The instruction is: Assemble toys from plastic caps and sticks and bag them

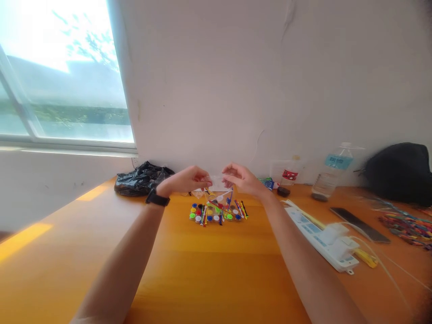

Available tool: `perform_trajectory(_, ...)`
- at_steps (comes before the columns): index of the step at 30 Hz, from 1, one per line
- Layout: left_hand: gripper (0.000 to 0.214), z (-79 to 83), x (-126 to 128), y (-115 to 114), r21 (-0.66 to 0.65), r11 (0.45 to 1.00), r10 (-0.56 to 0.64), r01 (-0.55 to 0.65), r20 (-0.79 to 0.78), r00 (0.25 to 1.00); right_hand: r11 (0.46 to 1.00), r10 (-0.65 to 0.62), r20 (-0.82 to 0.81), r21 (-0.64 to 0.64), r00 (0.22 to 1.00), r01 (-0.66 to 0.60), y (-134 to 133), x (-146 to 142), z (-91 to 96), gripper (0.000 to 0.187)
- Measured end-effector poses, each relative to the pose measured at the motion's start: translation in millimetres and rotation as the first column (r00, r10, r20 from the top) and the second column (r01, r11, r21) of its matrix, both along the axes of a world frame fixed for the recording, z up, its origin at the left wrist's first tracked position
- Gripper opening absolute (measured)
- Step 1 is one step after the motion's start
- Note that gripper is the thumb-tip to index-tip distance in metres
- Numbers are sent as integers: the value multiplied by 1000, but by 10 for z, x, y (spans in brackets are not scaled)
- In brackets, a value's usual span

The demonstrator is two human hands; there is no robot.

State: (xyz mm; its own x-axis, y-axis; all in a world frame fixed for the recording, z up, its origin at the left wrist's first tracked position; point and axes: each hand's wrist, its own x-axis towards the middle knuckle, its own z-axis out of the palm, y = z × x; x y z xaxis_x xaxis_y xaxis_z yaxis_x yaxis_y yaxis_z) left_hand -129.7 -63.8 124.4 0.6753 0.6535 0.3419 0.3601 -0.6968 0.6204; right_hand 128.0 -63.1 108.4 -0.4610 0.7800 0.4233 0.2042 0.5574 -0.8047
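My left hand and my right hand are held out over the orange table, each pinching one top edge of a small clear plastic bag. The bag hangs between them with a few coloured sticks and small pieces inside. Directly below it lies a pile of coloured round caps and thin sticks on the table. A black watch is on my left wrist.
A crumpled black plastic bag lies at the back left by the wall. To the right are a white power strip with plugs, a water bottle, a dark phone, more coloured sticks and a black bag.
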Motion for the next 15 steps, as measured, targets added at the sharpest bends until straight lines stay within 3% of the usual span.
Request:
perform_trajectory(7,31,6,82,-20,35,996,83,-82,-13,996,984,-88,370,178,925,22,-153,-72,81,35)
perform_trajectory(12,34,31,28,-19,-45,999,-1,5,92,996,957,-155,326,284,933,59,-226,-66,167,33)
perform_trajectory(15,45,51,-23,-14,-43,998,-37,47,202,979,957,-144,302,283,942,56,-243,-40,200,31)
